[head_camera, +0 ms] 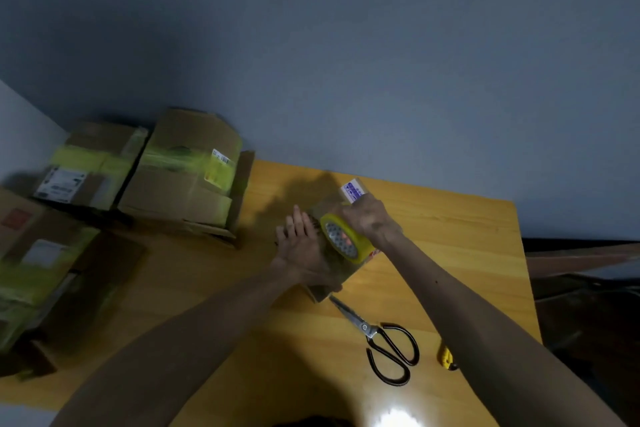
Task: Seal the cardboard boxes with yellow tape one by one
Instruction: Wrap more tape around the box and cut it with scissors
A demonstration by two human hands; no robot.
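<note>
On top of the small cardboard box (337, 270), the right grip (370, 218) curls round the yellow tape roll (346, 239) while the left grip (301, 246) presses flat beside it. Scissors (377, 333) lie just nearside of the box. It looks light and likely to slide, so pin the lid.

Black-handled scissors (364, 327) are laid on the tabletop (450, 236) near its right edge; a yellow cutter (447, 356) is set just beside them.
</note>
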